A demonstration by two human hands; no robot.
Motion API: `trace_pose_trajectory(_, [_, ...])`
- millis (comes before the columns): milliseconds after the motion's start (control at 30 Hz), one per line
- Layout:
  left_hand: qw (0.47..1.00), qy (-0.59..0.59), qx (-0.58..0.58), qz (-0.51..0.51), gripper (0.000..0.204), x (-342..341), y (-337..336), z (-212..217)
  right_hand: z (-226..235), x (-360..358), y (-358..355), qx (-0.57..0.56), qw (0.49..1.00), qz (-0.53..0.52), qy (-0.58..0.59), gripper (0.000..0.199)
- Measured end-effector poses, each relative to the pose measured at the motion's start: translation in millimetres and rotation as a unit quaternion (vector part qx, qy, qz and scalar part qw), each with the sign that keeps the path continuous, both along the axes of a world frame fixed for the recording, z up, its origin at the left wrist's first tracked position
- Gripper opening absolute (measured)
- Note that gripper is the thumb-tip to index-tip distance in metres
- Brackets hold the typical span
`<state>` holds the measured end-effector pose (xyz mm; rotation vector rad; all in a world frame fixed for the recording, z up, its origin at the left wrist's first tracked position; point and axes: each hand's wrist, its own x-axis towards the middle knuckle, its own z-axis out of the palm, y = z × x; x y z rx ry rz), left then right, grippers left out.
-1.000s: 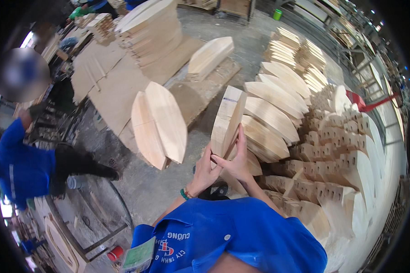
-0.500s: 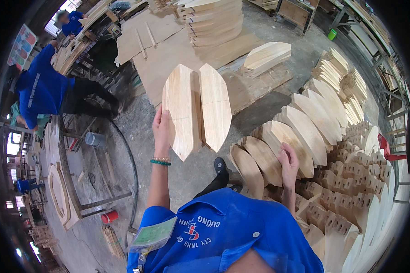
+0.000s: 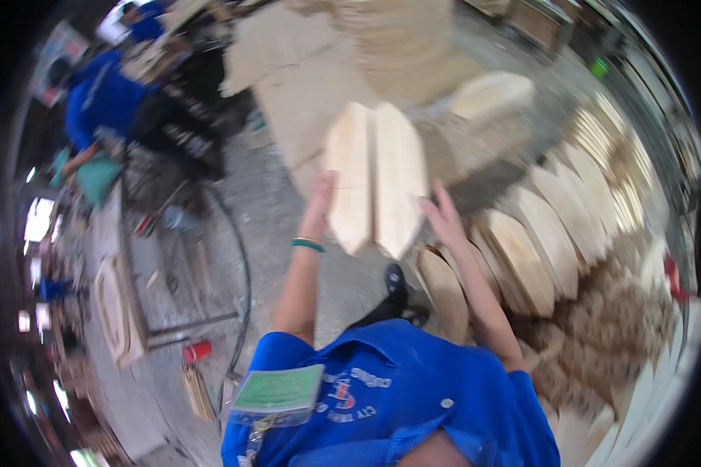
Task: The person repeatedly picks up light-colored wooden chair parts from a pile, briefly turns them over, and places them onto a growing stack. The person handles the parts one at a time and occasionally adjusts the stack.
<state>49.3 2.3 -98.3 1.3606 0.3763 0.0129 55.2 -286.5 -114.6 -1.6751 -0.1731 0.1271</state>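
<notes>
The floor (image 3: 288, 233) fills most of your view, grey and gritty, with flat sheets (image 3: 304, 86) of pale board lying on it at the far side. To your right a long row of boards (image 3: 568, 218) leans on edge, curving away from near to far, and a rougher heap (image 3: 615, 311) of offcuts sits just right of it, closer to you. Far beyond stands a tall stack (image 3: 401, 39) of similar cut pieces.

In the middle, you hold up two panels (image 3: 378, 183) side by side, pale wood, each a long leaf shape tapering to blunt points. Their long axis runs near to far, almost upright in the view, tilted slightly left at the far end, with the broad faces turned toward you. The two meet along a seam down the centre.

Your left hand (image 3: 319, 198) presses flat against the left edge of the left panel, fingers extended rather than curled (the blur hides whether the thumb wraps behind). Your right hand (image 3: 442, 214) is spread open against the lower right edge of the right panel, fingers apart, supporting and not gripping.

Far left, another person (image 3: 105, 97) in blue bends over a bench (image 3: 125, 257). A black hose (image 3: 237, 257) loops across the floor near it, and a small red can (image 3: 196, 350) lies near left. A green band (image 3: 308, 244) circles your left wrist.
</notes>
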Motion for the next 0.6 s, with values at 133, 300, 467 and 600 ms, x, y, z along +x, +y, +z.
trace_pose_trajectory(133, [0.998, -0.025, 0.064, 0.005, 0.053, 4, -16, 1, 9, 17, 41, 0.129, 0.989, 0.062, 0.035, 0.069])
trace_pose_trajectory(300, [0.996, -0.025, -0.079, -0.012, 0.066, 3, -21, 12, 7, 19, 42, 0.063, 0.995, 0.067, -0.025, 0.074])
trace_pose_trajectory(467, [0.995, -0.032, -0.093, -0.017, 0.067, 11, -23, 4, 44, 34, 20, -0.149, 0.984, 0.032, -0.091, 0.057])
trace_pose_trajectory(600, [0.992, -0.047, -0.119, 0.005, 0.062, 0, -18, 7, 192, -5, 39, 0.076, 0.979, 0.186, -0.03, 0.031])
